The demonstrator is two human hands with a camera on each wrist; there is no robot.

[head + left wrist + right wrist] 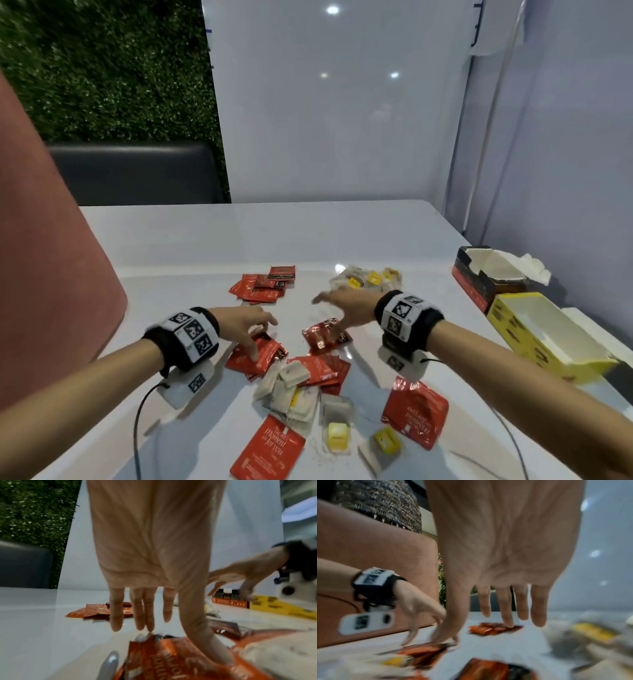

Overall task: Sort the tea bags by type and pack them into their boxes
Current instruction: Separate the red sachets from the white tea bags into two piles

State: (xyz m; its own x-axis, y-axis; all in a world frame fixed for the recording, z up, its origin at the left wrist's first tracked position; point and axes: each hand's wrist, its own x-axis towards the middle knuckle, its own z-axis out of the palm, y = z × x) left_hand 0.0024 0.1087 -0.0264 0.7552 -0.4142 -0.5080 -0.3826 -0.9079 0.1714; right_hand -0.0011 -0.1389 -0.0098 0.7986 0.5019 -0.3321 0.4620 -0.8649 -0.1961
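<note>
Table (205, 246) white, glossy, filling mid-frame; grey panels behind, green hedge wall upper left. Boxes, black-red (479, 277) and yellow (541, 339), sitting open at right edge. Loose red sachets (260, 353) lying directly under left hand (245, 323), long axis running toward upper right; thumb pressing one, fingers (116, 615) spread, gripping nothing yet. Right hand (346, 301) hovering slack above centre, nearer the paper tea bags (366, 279).

Café-like booth: padded seat (137, 174), hedge wall (102, 68), white table (205, 240).
</note>
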